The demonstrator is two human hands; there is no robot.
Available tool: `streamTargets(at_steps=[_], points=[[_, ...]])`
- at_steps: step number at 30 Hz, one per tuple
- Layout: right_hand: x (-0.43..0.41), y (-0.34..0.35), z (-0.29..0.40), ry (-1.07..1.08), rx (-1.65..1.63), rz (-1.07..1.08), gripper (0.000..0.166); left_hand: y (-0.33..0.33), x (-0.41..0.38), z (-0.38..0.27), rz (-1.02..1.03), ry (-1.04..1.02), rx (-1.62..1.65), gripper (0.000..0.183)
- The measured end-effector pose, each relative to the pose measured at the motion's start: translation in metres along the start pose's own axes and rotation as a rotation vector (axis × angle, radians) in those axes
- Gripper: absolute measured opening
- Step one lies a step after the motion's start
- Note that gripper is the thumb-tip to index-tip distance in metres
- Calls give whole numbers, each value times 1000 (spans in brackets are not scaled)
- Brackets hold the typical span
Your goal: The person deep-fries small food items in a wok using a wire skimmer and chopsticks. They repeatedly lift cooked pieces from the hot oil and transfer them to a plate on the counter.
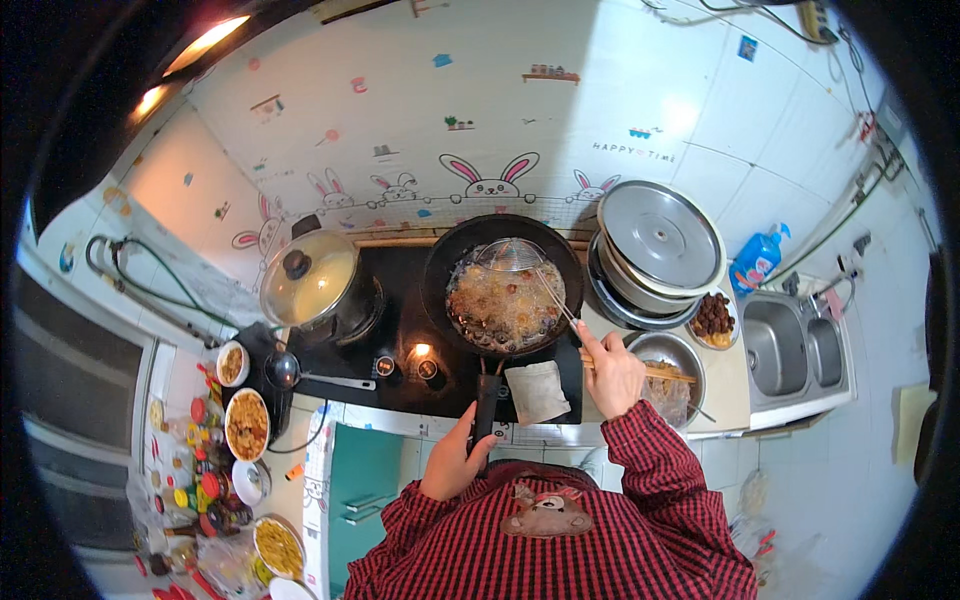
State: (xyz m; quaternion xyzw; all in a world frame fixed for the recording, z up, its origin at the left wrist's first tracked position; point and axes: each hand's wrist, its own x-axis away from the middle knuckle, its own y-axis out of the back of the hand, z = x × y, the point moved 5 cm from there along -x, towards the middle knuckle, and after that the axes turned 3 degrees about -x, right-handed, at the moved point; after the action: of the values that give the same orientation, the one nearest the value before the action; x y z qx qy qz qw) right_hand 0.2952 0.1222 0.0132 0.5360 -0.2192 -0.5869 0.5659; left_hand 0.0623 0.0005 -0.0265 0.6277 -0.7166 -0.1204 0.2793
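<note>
My left hand (456, 459) grips the black handle (487, 401) of a dark wok (435, 292) on the stovetop. Brown pieces bubble in foaming hot oil (514, 304) inside it. With my right hand (611, 375) I hold the thin handle of a wire-mesh skimmer (512, 255). Its basket rests over the far part of the wok, at the edge of the foam. Wooden chopsticks (670, 373) also pass through my right hand, pointing right over a steel bowl (701, 364) of food. Beside the wok handle lies a folded pale cloth (538, 392).
A glass-lidded pot (311, 281) stands at left, near a ladle (285, 370). Stacked pans (660, 232) crowd the right, with a plate of dark balls (713, 320), a soap bottle (757, 259) and a sink (776, 352) beyond. Filled bowls (247, 424) and bottles line the left counter.
</note>
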Motion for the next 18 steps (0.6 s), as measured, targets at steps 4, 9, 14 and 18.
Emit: streamTargets(at_steps=[4,9,14,18], points=[[7,-13,7,-15,48,-45,48,3,1,4,66,-64,30,63],[13,-15,18,5,93,-61,41,6,-1,2,97,-116,16,65],[13,-10,16,22,93,-64,39,3,5,-1,56,-93,-24,64],[14,6,9,104,-7,-139,33,4,13,-4,-230,-296,-272,53]])
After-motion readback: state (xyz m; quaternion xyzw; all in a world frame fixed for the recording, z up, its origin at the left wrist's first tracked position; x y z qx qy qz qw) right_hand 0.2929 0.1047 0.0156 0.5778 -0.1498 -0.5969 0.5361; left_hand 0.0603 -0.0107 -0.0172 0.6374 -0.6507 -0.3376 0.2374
